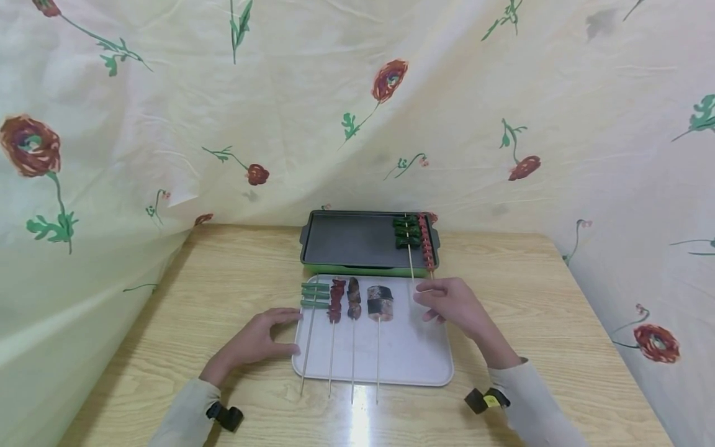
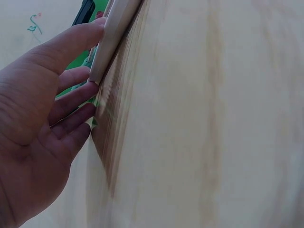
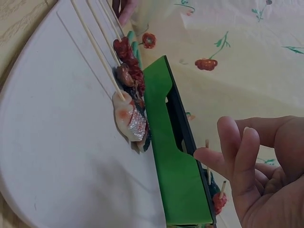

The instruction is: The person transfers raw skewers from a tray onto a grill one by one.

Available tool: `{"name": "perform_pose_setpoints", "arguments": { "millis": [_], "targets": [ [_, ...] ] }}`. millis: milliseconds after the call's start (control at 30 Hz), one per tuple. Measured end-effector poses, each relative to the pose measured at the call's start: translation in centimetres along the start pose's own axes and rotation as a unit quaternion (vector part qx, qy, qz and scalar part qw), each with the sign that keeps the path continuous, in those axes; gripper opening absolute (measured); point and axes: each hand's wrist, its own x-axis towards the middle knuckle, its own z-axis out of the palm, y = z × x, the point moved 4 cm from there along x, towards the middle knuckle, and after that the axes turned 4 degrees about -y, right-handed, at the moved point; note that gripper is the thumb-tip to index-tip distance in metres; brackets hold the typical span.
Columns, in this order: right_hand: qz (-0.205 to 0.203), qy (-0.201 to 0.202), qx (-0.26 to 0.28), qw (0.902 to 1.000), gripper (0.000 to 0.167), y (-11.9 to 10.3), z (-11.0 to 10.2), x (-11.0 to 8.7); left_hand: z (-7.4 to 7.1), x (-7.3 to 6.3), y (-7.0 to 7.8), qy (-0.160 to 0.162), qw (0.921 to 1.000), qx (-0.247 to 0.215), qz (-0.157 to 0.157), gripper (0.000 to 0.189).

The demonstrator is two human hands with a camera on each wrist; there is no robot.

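Observation:
A white tray [image 1: 416, 354] carries several skewers. My left hand [image 1: 265, 335] touches its left rim, thumb and fingers spread; the left wrist view shows the fingers [image 2: 76, 107] fairly straight. Nearest it lies a green-stick skewer [image 1: 315, 295], then a dark red skewer [image 1: 335, 301], a brown meat skewer [image 1: 354, 301] and a fish skewer [image 1: 380, 304]. Above the tray's right side is my right hand [image 1: 449, 304], close to the stick of a green pepper skewer [image 1: 408, 233] on the grill plate. In the right wrist view its fingers [image 3: 213, 159] are loosely bent, with no stick visible between them.
The black grill plate [image 1: 352, 239] with a green base [image 3: 175, 185] stands right behind the tray. A pink-red skewer [image 1: 426, 242] lies along its right edge. Flowered cloth [image 1: 313, 124] hangs behind the wooden table [image 1: 223, 273].

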Motion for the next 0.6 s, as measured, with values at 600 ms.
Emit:
{"name": "perform_pose_setpoints", "arguments": {
  "millis": [600],
  "targets": [
    [-0.051,0.052,-0.028,0.9969,0.045,-2.6,-1.2,-6.2,0.1,0.0,0.1,-0.001,1.0000,0.003,-0.008,0.074]
  ]
}}
